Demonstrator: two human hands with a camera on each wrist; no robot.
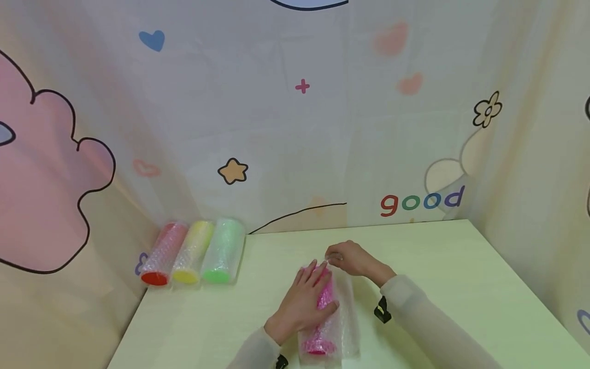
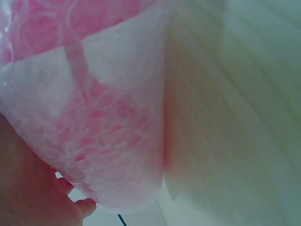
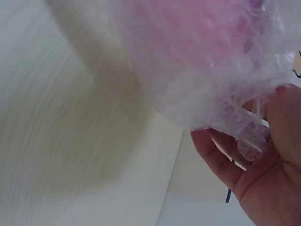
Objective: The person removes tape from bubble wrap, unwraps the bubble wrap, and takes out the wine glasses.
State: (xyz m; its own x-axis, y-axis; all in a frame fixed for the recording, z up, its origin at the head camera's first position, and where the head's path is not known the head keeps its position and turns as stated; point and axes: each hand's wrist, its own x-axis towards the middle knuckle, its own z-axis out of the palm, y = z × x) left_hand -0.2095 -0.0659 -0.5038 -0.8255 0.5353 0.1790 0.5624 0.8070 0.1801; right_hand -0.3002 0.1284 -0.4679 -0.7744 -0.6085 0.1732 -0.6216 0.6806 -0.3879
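A pink cylinder (image 1: 325, 296) in clear bubble wrap (image 1: 349, 318) lies lengthwise on the pale worktop (image 1: 442, 287), its ends pointing near 12 and 6 o'clock. The person's left hand (image 1: 301, 306) lies across it from 7 o'clock, its grip wide: the fingers are spread towards 1 o'clock over the far half, and the thumb points to 2 o'clock across the wrap.

The right hand (image 1: 355, 260) is at the cylinder's far end, about 1 o'clock from its middle. Its grip is narrow, pinching a crumpled edge of the wrap; in the right wrist view the pink cylinder sits towards 11 o'clock from those fingertips. A loose flap of wrap lies along the 3 o'clock side.

Well apart, near 10 o'clock, lie wrapped red (image 1: 165, 251), yellow (image 1: 194, 250) and green cylinders (image 1: 225, 250), side by side.
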